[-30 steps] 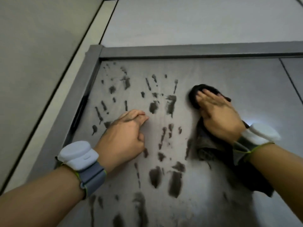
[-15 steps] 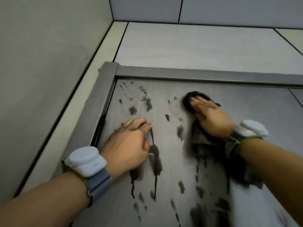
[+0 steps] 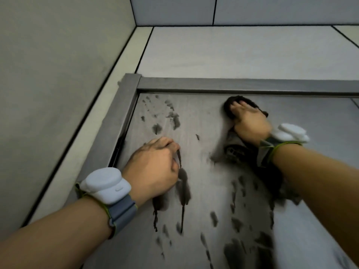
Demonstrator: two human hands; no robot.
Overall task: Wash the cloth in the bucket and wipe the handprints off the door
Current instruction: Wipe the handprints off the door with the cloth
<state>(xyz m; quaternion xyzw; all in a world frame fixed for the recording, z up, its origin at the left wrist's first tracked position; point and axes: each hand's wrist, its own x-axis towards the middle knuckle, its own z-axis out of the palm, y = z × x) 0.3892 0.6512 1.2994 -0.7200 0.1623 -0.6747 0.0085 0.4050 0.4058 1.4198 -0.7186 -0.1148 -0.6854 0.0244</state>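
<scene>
The grey metal door point(image 3: 204, 123) carries dark handprints point(image 3: 174, 119) at its upper left, and more smears with drips run lower down. My right hand point(image 3: 248, 121) presses a dark cloth point(image 3: 228, 108) flat against the door just under the top frame. The rest of the cloth hangs below my right wrist. My left hand point(image 3: 153, 167) rests on the door left of centre with its fingers bent and holds nothing. No bucket is in view.
A grey metal frame point(image 3: 233, 84) runs along the door's top and left edge. A pale wall point(image 3: 58, 74) stands close on the left. Light ceiling panels point(image 3: 233, 51) lie above the frame. Both wrists wear white devices on straps.
My right hand has pushed the cloth up toward the top frame. The prints in the upper middle of the door are gone. My left hand has stayed in place.
</scene>
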